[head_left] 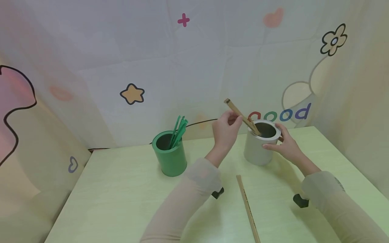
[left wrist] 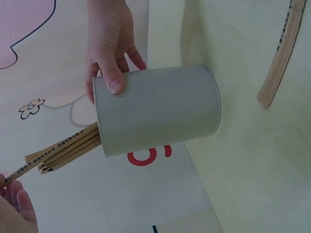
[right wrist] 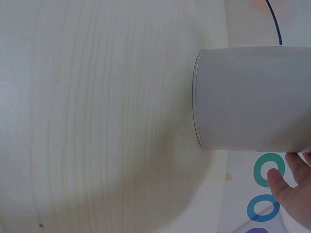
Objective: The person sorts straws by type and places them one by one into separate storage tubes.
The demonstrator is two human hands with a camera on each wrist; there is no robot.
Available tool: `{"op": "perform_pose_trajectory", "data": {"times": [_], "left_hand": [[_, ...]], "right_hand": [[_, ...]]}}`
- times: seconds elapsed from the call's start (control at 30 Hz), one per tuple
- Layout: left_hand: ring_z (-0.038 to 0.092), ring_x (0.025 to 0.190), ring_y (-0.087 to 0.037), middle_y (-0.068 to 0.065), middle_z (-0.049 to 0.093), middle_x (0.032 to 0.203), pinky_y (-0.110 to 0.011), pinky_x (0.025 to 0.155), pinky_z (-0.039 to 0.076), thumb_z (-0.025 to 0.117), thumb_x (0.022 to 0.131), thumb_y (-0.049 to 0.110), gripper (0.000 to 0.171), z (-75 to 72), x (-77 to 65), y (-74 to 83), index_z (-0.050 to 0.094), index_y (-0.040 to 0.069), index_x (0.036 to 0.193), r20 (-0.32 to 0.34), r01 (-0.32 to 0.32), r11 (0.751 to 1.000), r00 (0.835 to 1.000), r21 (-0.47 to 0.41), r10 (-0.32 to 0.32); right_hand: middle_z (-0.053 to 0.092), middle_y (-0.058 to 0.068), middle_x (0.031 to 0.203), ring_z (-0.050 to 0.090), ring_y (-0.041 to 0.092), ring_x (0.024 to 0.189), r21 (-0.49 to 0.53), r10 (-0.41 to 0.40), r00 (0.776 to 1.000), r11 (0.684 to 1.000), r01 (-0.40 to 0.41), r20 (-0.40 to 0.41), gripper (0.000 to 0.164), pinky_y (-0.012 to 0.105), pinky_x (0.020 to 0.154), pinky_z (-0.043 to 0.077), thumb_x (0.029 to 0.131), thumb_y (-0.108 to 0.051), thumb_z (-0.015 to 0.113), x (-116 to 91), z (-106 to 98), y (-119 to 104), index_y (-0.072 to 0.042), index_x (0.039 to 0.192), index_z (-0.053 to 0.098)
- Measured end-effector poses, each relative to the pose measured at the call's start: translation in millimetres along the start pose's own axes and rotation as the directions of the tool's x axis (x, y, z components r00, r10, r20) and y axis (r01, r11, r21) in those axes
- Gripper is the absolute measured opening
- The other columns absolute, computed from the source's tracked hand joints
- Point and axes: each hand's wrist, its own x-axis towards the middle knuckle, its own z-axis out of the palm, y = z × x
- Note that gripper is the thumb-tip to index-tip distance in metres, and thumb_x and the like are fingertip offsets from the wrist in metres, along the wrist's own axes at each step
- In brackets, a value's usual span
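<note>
My left hand (head_left: 226, 131) pinches a brown paper-wrapped stick (head_left: 233, 106) with black print. It slants down into the mouth of a grey-white cylindrical pot (head_left: 258, 151). More brown wrapped sticks (left wrist: 77, 151) lean out of the same pot, seen in the left wrist view. Around the pot's right side near the rim, my right hand (head_left: 287, 143) grips with its thumb on the outer wall. The pot stands upright on the table. Another brown wrapped stick (head_left: 247, 206) lies on the tabletop between my forearms.
To the left stands a green cylindrical pot (head_left: 171, 163) with several green sticks (head_left: 180, 133) in it. The pale wooden table (head_left: 112, 189) ends at a printed cloth backdrop (head_left: 152, 50) at the back and sides.
</note>
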Motion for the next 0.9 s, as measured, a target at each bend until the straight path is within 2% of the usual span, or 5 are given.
{"op": "perform_pose_trajectory", "data": {"times": [0.23, 0.43, 0.57, 0.9], "left_hand": [[0.06, 0.068, -0.006, -0.002, 0.068, 0.08, -0.011, 0.058, 0.044, 0.062, 0.081, 0.019, 0.012, 12.9, 1.1, -2.9, 0.065, 0.008, 0.086, 0.033, 0.028, 0.999, 0.999, 0.03, -0.028], [0.06, 0.071, -0.005, 0.001, 0.068, 0.081, -0.011, 0.062, 0.044, 0.064, 0.08, 0.022, 0.012, 21.3, -0.5, -5.8, 0.067, 0.012, 0.086, 0.099, 0.069, 0.99, 0.992, 0.125, -0.081], [0.062, 0.075, -0.005, 0.004, 0.068, 0.085, -0.012, 0.064, 0.045, 0.063, 0.081, 0.025, 0.014, 24.5, -2.1, -8.3, 0.067, 0.015, 0.09, 0.144, 0.072, 0.979, 0.984, 0.19, -0.1], [0.062, 0.081, -0.008, 0.003, 0.067, 0.091, -0.016, 0.068, 0.048, 0.063, 0.081, 0.024, 0.019, 19.9, -11.1, -20.4, 0.064, 0.014, 0.097, 0.201, 0.122, 0.978, 0.967, 0.171, -0.156]], "right_hand": [[0.01, 0.019, 0.146, 0.014, 0.048, 0.129, -0.001, 0.001, 1.0, 1.0, -0.001, -0.004, 0.098, 0.064, 0.094, 0.025, 0.076, -0.029, 0.069, -1, 0, 0, -0.011, 0.142, -0.001], [0.009, 0.019, 0.146, 0.015, 0.049, 0.128, -0.01, 0.017, 1.0, 1.0, -0.017, -0.004, 0.099, 0.064, 0.093, 0.027, 0.076, -0.031, 0.069, -1, 0, -1, -0.012, 0.142, -0.002], [0.009, 0.019, 0.146, 0.014, 0.049, 0.128, -0.014, 0.024, 1.0, 1.0, -0.024, -0.002, 0.099, 0.064, 0.093, 0.027, 0.076, -0.033, 0.068, -1, 0, -2, -0.011, 0.142, -0.003], [0.011, 0.019, 0.146, 0.015, 0.048, 0.129, 0.003, 0.004, 1.0, 1.0, -0.004, -0.005, 0.097, 0.065, 0.093, 0.025, 0.076, -0.03, 0.069, -1, 0, 0, -0.011, 0.141, -0.001]]}}
